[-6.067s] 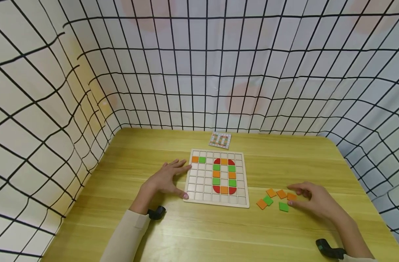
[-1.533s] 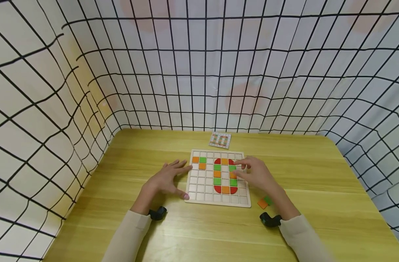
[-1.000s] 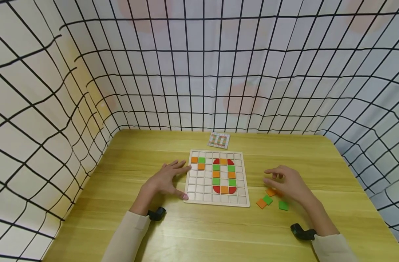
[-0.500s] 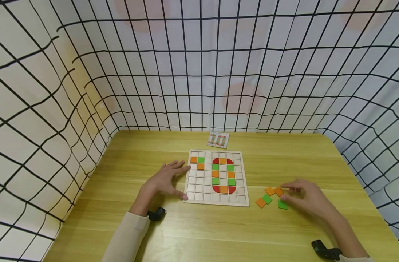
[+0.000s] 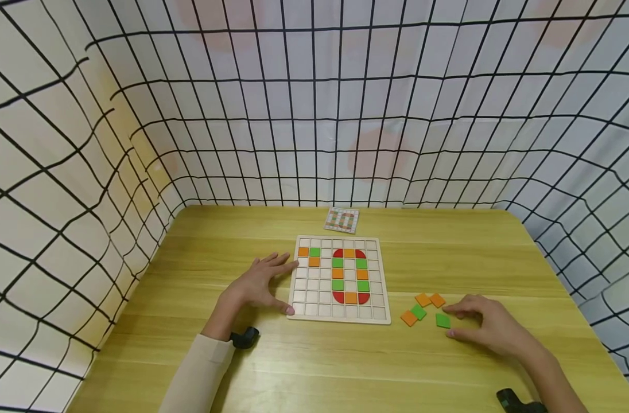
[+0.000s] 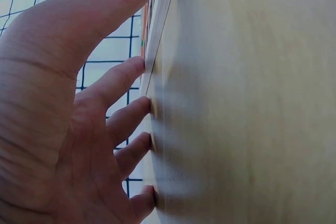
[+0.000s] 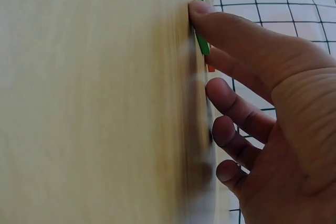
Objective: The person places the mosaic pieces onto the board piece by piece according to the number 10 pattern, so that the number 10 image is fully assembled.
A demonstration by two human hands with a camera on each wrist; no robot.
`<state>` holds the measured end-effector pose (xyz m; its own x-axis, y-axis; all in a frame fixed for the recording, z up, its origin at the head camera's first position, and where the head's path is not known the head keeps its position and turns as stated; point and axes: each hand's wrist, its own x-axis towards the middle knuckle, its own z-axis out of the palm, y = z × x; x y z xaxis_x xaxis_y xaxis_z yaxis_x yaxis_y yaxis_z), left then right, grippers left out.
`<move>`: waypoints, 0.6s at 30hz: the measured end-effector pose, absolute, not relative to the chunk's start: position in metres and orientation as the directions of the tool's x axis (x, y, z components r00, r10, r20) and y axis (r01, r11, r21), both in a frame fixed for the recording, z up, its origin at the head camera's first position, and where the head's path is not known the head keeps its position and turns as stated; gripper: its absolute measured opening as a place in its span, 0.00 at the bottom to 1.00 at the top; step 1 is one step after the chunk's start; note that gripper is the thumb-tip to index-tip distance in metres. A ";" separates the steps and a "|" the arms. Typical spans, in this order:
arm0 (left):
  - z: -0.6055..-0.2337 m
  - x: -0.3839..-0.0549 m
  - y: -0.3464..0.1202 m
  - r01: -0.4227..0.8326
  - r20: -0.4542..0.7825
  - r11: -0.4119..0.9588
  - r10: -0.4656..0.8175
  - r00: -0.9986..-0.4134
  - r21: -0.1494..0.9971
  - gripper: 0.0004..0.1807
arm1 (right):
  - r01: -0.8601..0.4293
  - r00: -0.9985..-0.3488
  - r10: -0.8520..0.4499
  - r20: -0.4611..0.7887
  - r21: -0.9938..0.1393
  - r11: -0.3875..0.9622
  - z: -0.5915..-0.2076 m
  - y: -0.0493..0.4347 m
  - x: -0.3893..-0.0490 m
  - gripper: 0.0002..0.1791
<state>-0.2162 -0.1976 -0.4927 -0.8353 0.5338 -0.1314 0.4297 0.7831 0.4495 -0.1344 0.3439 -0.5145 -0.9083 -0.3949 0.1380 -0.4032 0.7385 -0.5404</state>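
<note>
A pale wooden grid board (image 5: 313, 299) lies on the table. On it, red corner pieces with orange and green tiles form a ring at the right; two orange tiles and a green tile (image 5: 314, 252) sit at the upper left. My left hand (image 5: 257, 285) rests spread at the board's left edge, thumb at the near corner and index finger higher up. My right hand (image 5: 492, 324) is low over the table, its thumb and index finger apart on either side of a loose green tile (image 5: 443, 320). The right wrist view shows the thumb overlapping that green tile (image 7: 202, 43).
Left of the right hand lie more loose tiles: an orange tile (image 5: 410, 318), a green tile (image 5: 418, 312) and two other orange ones. A small pattern card (image 5: 341, 220) lies behind the board. White curtain (image 5: 273, 115) with black grid lines surrounds the table.
An orange tile now sits below the board's upper-left green one, and one fewer orange tile lies loose. My right hand went over the board, then returned to the loose tiles. The left hand stayed.
</note>
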 end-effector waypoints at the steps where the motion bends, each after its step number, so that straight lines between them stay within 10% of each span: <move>1: -0.493 -0.216 -0.198 0.429 -0.131 0.783 0.533 -0.836 0.450 0.63 | -0.407 -0.907 -0.396 0.143 -0.540 0.737 -0.514 0.344 -0.134 0.21; 18: -0.495 -0.217 -0.198 0.439 -0.126 0.781 0.540 -0.832 0.444 0.63 | -0.412 -0.910 -0.371 0.182 -0.485 0.771 -0.504 0.322 -0.152 0.12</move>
